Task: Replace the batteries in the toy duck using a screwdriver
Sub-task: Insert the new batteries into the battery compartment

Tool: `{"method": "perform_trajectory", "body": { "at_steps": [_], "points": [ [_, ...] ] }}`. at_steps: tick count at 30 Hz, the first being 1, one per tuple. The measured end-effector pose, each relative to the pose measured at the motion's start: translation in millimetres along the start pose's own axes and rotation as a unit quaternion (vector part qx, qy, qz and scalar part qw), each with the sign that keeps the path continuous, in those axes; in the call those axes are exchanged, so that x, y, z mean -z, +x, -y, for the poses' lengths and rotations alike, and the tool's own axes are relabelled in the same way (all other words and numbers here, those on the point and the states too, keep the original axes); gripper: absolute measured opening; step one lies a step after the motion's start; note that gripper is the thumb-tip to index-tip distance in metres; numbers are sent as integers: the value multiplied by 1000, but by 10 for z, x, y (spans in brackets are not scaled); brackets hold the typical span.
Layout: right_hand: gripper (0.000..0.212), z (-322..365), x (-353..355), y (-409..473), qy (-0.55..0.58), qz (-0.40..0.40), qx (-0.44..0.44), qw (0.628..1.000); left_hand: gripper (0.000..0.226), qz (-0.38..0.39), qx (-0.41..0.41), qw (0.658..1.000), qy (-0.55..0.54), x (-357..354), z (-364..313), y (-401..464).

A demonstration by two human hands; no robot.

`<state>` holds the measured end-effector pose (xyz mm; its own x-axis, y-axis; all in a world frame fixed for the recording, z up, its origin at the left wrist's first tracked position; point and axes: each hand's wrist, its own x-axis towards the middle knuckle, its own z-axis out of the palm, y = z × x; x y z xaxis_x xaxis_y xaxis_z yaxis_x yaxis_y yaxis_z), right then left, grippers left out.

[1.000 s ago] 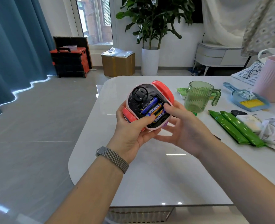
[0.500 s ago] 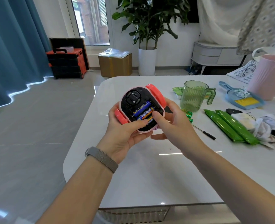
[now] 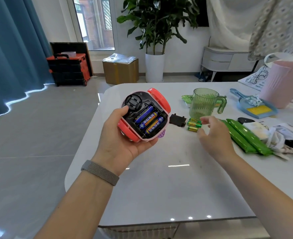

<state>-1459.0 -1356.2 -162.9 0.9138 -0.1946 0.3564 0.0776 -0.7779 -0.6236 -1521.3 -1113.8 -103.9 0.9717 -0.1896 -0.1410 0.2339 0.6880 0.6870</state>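
Note:
My left hand (image 3: 120, 144) grips the toy duck (image 3: 143, 114) upside down above the white table's (image 3: 168, 187) left part. Its black underside faces me, with red wheels at both sides. The battery bay is uncovered and holds three blue batteries (image 3: 149, 120). The black battery cover (image 3: 176, 119) lies on the table just right of the toy. Green batteries (image 3: 193, 124) lie beside the cover. My right hand (image 3: 213, 135) hovers open, fingers spread, right next to those green batteries, holding nothing. The screwdriver is hidden from view.
A green plastic jug (image 3: 205, 104) stands behind the green batteries. Two long green packets (image 3: 245, 137) lie to the right, beside crumpled cloth and bags. A blue dustpan with brush (image 3: 256, 106) and a pink bin (image 3: 285, 83) sit at the far right.
My right hand left the battery bay and moved right, toward the green batteries on the table. My left hand now holds the toy alone, tilted slightly more toward me.

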Motion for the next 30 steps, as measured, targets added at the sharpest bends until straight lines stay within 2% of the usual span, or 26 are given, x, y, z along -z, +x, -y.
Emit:
{"method": "perform_trajectory", "body": {
  "at_steps": [5,7,10,12,17,20,23,27,30],
  "points": [
    [41,15,-253,166,-140,93,98,981,38,3,8,1000,-21,-51,38,-27],
    [44,68,-372,290,-214,116,109,964,40,23,18,999,-17,-66,58,-36],
    [42,108,-514,447,-276,132,101,947,31,41,26,999,-12,-80,66,-41],
    [40,84,-583,479,-316,140,112,932,38,31,30,999,-9,-75,61,-40],
    [28,53,-682,457,-335,105,158,923,38,6,38,999,-1,-103,60,-46],
    [27,127,-598,385,-344,109,178,916,51,-13,35,999,7,-97,61,-13],
    [10,189,-498,278,-296,100,242,918,63,-6,32,999,11,-78,69,-9],
    [37,162,-508,251,-205,157,267,928,66,6,35,999,4,-63,77,-13],
    [68,157,-517,217,-243,192,213,927,68,13,37,999,4,-67,79,-20]
  ]
}}
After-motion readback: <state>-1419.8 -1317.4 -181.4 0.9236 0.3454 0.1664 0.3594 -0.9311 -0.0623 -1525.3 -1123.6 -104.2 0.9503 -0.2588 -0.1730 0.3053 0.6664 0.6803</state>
